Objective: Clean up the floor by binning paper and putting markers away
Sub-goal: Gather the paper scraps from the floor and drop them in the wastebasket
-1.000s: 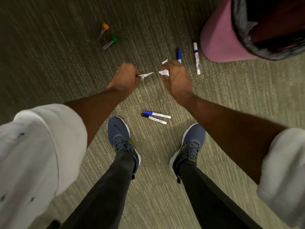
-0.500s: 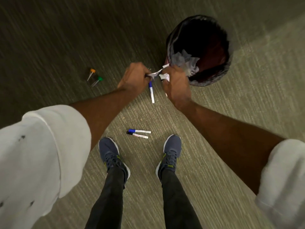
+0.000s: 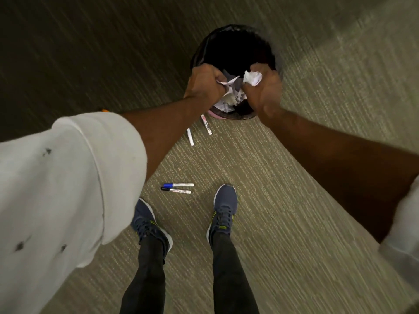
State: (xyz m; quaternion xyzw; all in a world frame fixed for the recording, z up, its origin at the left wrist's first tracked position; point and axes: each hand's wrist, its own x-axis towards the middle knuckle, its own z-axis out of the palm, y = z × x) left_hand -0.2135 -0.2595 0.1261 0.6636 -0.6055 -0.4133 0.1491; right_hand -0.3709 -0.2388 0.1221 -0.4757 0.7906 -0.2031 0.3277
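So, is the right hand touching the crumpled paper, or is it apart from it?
Touching. The head view shows the right hand closed around the crumpled paper, which sticks out above its curled fingers, over the bin.

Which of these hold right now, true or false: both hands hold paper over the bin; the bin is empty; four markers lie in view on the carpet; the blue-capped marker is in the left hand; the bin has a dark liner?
1. Both hands hold paper over the bin. True: the left hand and right hand each grip crumpled paper above the bin.
2. The bin is empty. False: crumpled paper already lies inside.
3. Four markers show on the carpet. True: two near the bin, two by the shoes.
4. The blue-capped marker is in the left hand. False: it lies on the carpet.
5. The bin has a dark liner. True.
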